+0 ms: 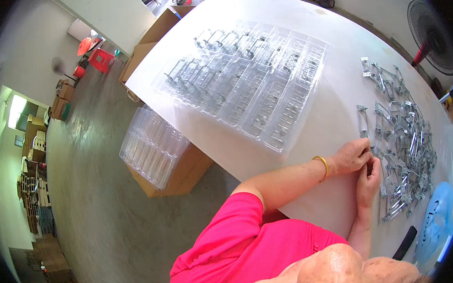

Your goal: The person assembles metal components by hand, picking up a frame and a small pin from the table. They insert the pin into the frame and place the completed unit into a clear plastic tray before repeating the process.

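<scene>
At far left, a red stool (101, 61) stands on the floor. Nearer, ridged clear trays (153, 146) rest on a cardboard box (189, 170) beside the white table (329, 113), which bears a large compartmented tray (262, 135) holding metal pieces (254, 81). The left hand (349, 156) meets the right hand (369, 181), fingertips bunched together; whether they pinch anything cannot be told, the fingers blocking the view. Just right lies a heap of loose metal parts (408, 144), then a flat blue object (436, 221) and, beyond the table, a black fan (431, 32).
</scene>
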Demonstrator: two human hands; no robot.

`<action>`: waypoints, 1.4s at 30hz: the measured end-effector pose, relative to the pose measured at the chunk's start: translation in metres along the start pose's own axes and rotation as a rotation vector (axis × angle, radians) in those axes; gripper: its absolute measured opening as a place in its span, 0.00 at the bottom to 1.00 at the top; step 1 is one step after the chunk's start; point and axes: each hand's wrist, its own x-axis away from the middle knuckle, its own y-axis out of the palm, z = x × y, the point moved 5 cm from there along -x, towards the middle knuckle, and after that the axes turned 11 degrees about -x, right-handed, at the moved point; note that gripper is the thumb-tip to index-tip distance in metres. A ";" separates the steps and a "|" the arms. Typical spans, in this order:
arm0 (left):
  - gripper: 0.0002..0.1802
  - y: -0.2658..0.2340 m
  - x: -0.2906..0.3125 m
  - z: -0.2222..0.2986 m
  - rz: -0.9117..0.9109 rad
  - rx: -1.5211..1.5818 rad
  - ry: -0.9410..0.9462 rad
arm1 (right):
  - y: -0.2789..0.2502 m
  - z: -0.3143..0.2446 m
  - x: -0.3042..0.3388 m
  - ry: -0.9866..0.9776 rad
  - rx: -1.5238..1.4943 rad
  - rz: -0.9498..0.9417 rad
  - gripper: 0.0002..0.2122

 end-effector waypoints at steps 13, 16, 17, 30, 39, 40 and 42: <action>0.19 -0.001 -0.006 -0.012 0.033 0.122 -0.066 | -0.003 0.004 0.004 -0.064 0.091 0.047 0.08; 0.19 -0.001 -0.006 -0.010 0.020 0.139 -0.066 | -0.011 0.007 0.005 -0.008 -0.036 0.141 0.07; 0.19 -0.002 -0.005 -0.008 0.019 0.139 -0.065 | -0.012 0.002 0.006 0.000 -0.090 0.192 0.06; 0.15 0.001 -0.006 -0.007 0.012 0.069 -0.058 | -0.032 -0.013 0.035 0.102 -0.162 -0.112 0.04; 0.22 -0.025 -0.001 0.062 -0.039 0.100 0.018 | -0.040 0.003 0.034 0.128 -0.357 -0.132 0.04; 0.24 -0.029 -0.001 0.079 -0.094 0.172 0.025 | -0.041 0.005 0.033 0.141 -0.362 -0.135 0.04; 0.25 -0.041 -0.002 0.122 -0.152 0.280 0.042 | -0.040 -0.003 0.034 0.146 -0.368 -0.136 0.04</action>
